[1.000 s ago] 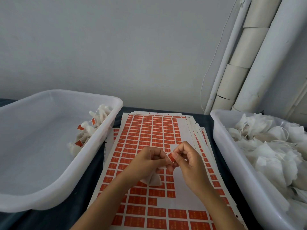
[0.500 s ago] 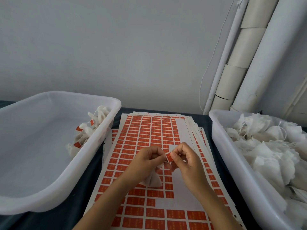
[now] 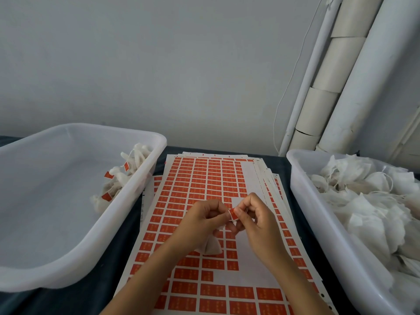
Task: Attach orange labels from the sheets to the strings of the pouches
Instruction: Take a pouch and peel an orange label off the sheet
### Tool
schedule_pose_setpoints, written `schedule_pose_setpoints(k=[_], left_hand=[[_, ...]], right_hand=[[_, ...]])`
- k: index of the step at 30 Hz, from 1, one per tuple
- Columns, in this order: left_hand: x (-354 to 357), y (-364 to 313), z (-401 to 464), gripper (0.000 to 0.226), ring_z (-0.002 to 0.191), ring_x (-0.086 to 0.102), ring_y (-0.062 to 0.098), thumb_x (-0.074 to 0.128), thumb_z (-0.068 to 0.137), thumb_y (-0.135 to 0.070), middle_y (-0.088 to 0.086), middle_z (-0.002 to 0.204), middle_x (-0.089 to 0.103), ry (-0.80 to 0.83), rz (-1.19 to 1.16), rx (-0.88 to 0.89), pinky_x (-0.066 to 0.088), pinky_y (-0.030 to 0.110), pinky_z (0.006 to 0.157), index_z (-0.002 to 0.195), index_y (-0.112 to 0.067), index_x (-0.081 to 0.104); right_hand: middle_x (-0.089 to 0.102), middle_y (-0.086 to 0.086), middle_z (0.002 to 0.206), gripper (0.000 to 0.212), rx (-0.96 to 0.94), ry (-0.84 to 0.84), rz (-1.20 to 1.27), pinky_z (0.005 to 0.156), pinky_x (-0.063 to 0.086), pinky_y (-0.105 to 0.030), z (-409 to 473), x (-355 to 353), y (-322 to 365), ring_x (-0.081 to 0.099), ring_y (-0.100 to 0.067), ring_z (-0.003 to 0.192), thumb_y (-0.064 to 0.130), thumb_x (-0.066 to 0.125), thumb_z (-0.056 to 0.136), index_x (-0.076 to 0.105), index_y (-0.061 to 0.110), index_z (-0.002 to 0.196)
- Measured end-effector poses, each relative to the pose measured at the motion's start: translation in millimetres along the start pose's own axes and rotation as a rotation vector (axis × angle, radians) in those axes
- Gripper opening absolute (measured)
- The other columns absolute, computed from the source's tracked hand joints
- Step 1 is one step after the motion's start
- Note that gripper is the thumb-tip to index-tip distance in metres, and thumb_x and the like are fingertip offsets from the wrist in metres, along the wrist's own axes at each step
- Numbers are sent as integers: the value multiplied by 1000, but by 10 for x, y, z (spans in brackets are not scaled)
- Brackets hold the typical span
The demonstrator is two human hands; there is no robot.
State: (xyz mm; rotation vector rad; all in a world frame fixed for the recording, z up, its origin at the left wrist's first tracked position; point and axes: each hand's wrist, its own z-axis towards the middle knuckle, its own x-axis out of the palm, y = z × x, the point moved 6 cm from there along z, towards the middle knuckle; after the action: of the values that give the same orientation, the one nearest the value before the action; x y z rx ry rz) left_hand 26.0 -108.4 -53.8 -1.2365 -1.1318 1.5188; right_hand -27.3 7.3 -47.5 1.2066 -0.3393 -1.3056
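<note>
A stack of label sheets [image 3: 200,178] with rows of orange labels lies in the middle of the dark table. Above it my left hand [image 3: 202,219] and my right hand [image 3: 254,217] meet, both pinching one small orange label [image 3: 233,213] between fingertips. A white pouch [image 3: 211,246] hangs below my left hand, just over the sheet. Its string is hidden among my fingers. Part of the top sheet near my right hand is bare white where labels are gone.
A white tub [image 3: 75,260] on the left holds several labelled pouches [image 3: 118,178] in its far right corner. A white tub [image 3: 318,226] on the right is heaped with unlabelled pouches [image 3: 363,201]. White pipes [image 3: 354,71] stand at the back right.
The hands stay together over the sheet, with only small finger movement on the label. The pouch still hangs under my left hand.
</note>
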Motion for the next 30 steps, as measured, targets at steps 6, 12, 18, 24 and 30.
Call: schedule_pose_setpoints(k=[6, 12, 18, 24, 30], left_hand=[[1, -2, -4, 17, 62, 65, 6, 54, 94, -10, 1, 75, 74, -28, -4, 13, 45, 11, 53, 82, -14, 66], [12, -22, -6, 9, 72, 70, 12, 65, 85, -21, 4, 80, 74, -72, -24, 51, 55, 20, 68, 82, -12, 66], [-39, 25, 11, 9, 78, 72, 18, 71, 81, -13, 7, 81, 73, -128, -9, 39, 58, 32, 77, 82, -5, 67], [-33, 29, 19, 8, 78, 70, 17, 67, 84, -8, 3, 79, 73, -91, 43, 78, 57, 32, 79, 79, -14, 70], [-44, 35, 29, 16, 78, 69, 15, 60, 89, -5, 1, 78, 72, -99, -17, 93, 55, 23, 78, 80, -14, 69]], right_hand=[[61, 10, 75, 19, -47, -33, -47, 62, 52, -12, 1, -7, 35, 64, -2, 72, 17, 59, 89, 50, 28, 77], [61, 13, 75, 21, -86, -65, -44, 64, 51, -9, -5, -18, 60, 63, 0, 76, 16, 62, 86, 50, 31, 77], [64, 3, 81, 34, 58, -122, 215, 65, 57, -20, 22, -41, -42, 69, -10, 71, 13, 70, 80, 42, 26, 95], [57, 9, 63, 25, 42, 77, 46, 52, 40, -6, 4, 123, -69, 57, 0, 58, 24, 50, 93, 54, 25, 69], [54, 18, 62, 27, -58, -17, -53, 55, 42, -4, 11, 110, -15, 58, 4, 67, 19, 51, 93, 51, 31, 69]])
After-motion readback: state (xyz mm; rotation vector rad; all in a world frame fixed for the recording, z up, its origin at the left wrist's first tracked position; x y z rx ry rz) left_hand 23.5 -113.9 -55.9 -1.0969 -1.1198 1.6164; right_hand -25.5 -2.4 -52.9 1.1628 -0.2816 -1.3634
